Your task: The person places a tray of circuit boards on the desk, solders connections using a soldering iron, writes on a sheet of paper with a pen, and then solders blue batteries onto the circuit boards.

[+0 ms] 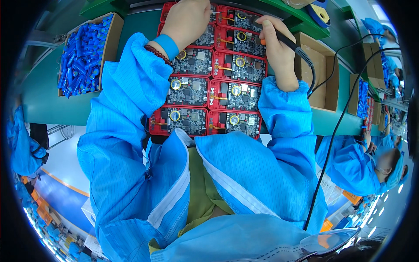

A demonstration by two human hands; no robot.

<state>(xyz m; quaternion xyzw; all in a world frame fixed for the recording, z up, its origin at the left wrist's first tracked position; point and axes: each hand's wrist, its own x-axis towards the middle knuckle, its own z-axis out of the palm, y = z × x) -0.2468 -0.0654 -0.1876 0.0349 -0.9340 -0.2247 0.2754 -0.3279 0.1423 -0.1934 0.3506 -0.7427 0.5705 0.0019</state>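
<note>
Two columns of red plastic housings (211,98) lie on the bench, each holding a dark circuit board (235,98) with a yellow-ringed round cell and an orange flat strip. My right hand (279,56) is closed round the black handle of a soldering iron (286,40), above the upper right boards. Its tip is hard to make out against the boards. At the upper left boards is my left hand (187,22), fingers pinched and partly cut off by the top edge. A thin wire shows beside those fingertips. A blue wrist strap (167,46) circles my left wrist.
A cardboard box (114,41) of blue cylindrical parts (85,56) stands at left. An open cardboard tray (317,98) sits by my right forearm. The iron's black cable (338,135) loops down on the right. Above, a green rack (301,19) borders a yellow sponge (322,14).
</note>
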